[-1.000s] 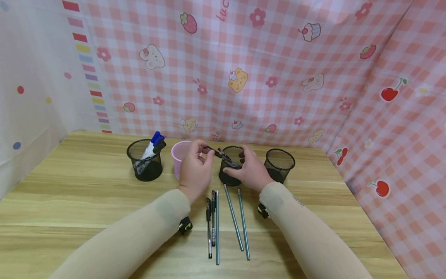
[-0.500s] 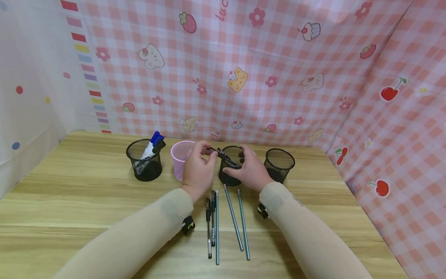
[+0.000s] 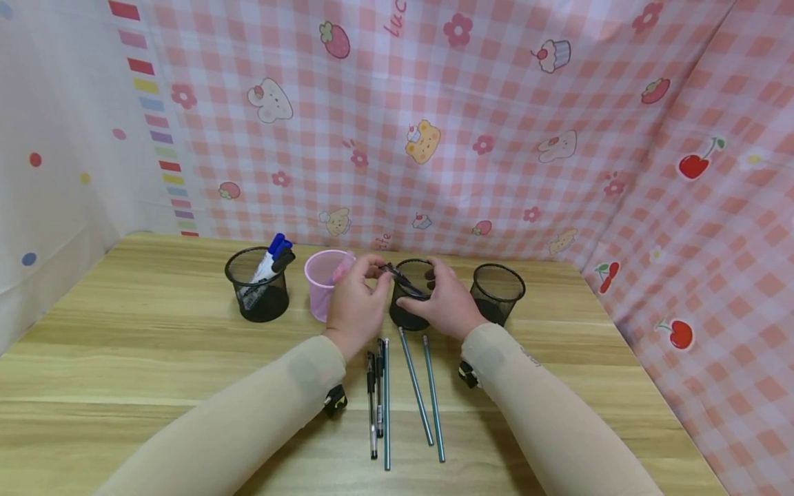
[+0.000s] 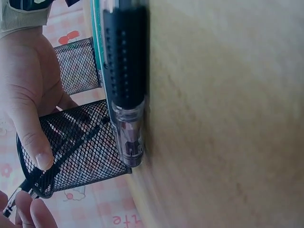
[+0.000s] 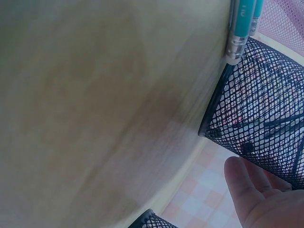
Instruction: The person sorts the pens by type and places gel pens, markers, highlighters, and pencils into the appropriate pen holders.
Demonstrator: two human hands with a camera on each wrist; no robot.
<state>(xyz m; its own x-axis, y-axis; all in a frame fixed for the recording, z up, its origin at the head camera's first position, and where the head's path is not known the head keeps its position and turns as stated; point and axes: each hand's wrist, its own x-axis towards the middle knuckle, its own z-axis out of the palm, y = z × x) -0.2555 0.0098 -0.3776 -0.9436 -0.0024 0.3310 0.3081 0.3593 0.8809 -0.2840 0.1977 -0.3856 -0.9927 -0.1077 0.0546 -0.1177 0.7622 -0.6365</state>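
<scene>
My left hand point(image 3: 356, 303) pinches the end of a black pen point(image 4: 23, 190) that slants over the rim of a black mesh pen cup point(image 3: 406, 317). My right hand point(image 3: 449, 303) holds this cup from its right side, thumb on the near wall and fingers round the far side. Through the mesh in the left wrist view, dark pen shafts show inside the cup point(image 4: 80, 147). The right wrist view shows the right hand's fingers point(image 5: 247, 185) against the cup wall. In front of the cup lie two black gel pens point(image 3: 372, 406) and several teal pencils point(image 3: 434, 399).
Left of the held cup stands a pink mesh cup point(image 3: 319, 296) with something pink in it. Farther left, a black mesh cup point(image 3: 263, 303) holds blue and black markers point(image 3: 273, 258). Another black mesh cup point(image 3: 498, 282) stands at the right. A pink checked cloth point(image 3: 372, 103) hangs behind the table.
My left hand has moved right toward the cup, and the pinched pen has slid farther in over the rim. The right hand and its cup have stayed in place.
</scene>
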